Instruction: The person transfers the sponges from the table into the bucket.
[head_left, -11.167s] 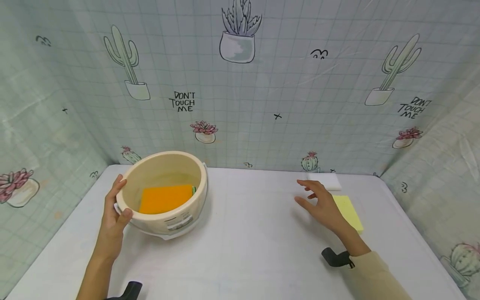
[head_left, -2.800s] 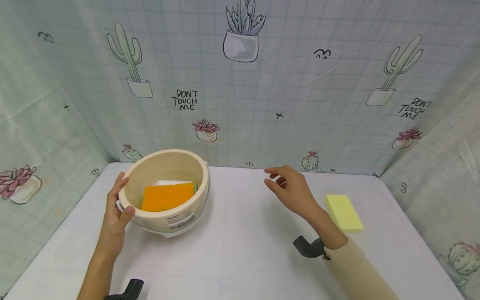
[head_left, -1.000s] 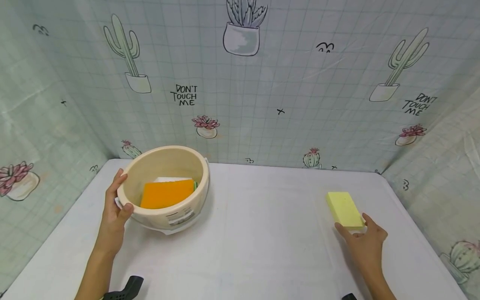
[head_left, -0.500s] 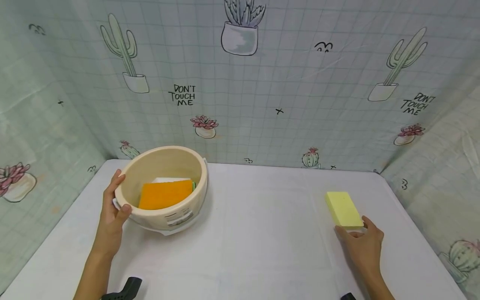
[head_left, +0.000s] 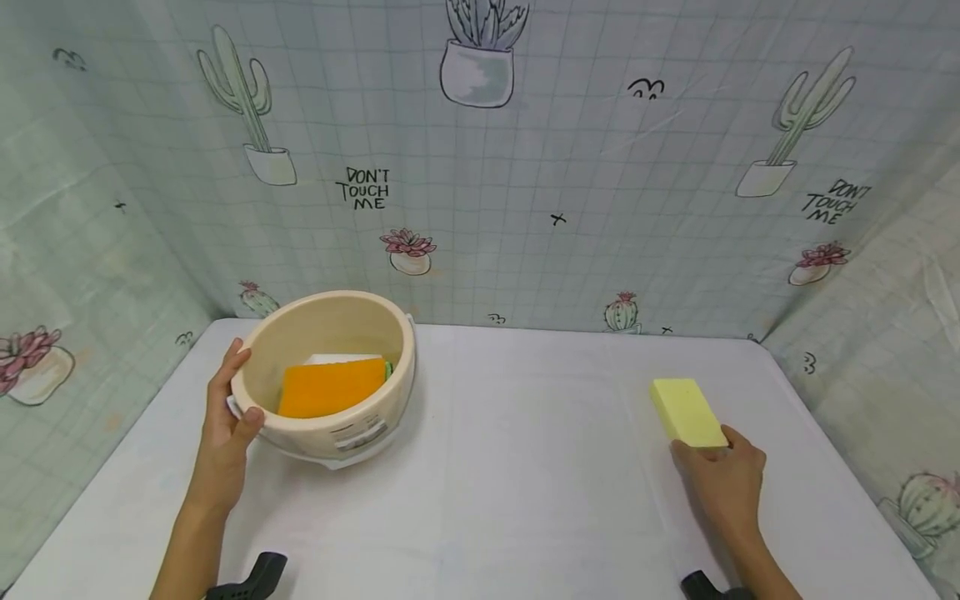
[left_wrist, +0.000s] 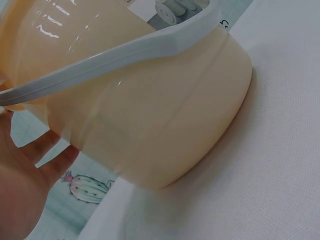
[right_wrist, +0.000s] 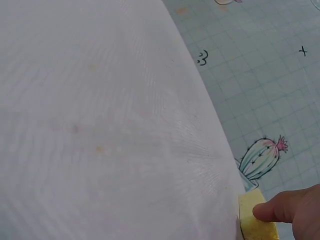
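Note:
A cream bucket [head_left: 303,437] stands at the left, tipped toward me. My left hand [head_left: 225,442] grips its left rim, thumb in front and fingers along the outer side. In the left wrist view the bucket wall [left_wrist: 150,110] and grey-white handle [left_wrist: 115,60] fill much of the picture beside the hand [left_wrist: 25,185]. Inside lie an orange sponge-like block [head_left: 330,389], a white piece [head_left: 341,358] behind it and a sliver of green. At the right, my right hand [head_left: 723,483] pinches the near end of a yellow sponge [head_left: 686,412]; the right wrist view shows the thumb [right_wrist: 275,207] against it.
A white cloth covers the table [head_left: 525,467]. Behind it and along both sides hangs a grid-patterned curtain [head_left: 555,150] printed with cacti. A black wrist mount [head_left: 255,575] shows below the left hand, another [head_left: 705,586] near the right wrist.
The white piece left the back right and now lies in the bucket. My right hand moved from mid-table to the yellow sponge and took hold of its near end. The left hand kept its grip.

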